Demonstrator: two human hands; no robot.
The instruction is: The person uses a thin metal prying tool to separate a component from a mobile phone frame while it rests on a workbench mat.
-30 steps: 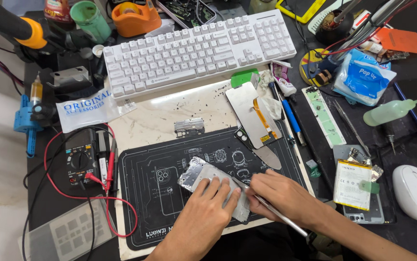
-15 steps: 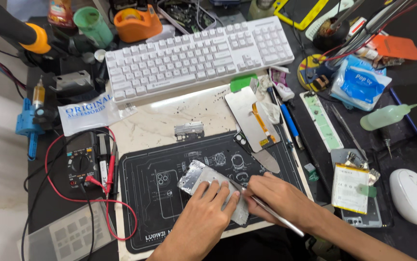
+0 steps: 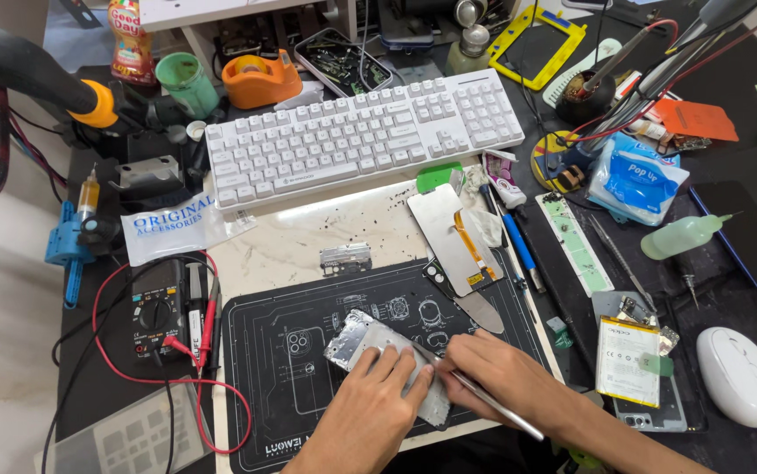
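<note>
Barely shifted since before, left hand point(image 3: 376, 399) fingers press flat the thin, stiff, easily bent metal phone frame point(image 3: 387, 362), while right hand point(image 3: 497, 379) fingers pinch a slim metal tool point(image 3: 491, 404) at its edge

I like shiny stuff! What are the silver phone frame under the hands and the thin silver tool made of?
The silver rectangular phone frame looks like bare metal: dull grey, matte sheen, stamped edges. The thin silver tool in the right hand seems to be polished steel, as it glints brightly. The left hand presses on the frame.

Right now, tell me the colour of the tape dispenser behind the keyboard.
Orange tape dispenser; the head view shows it.
</note>
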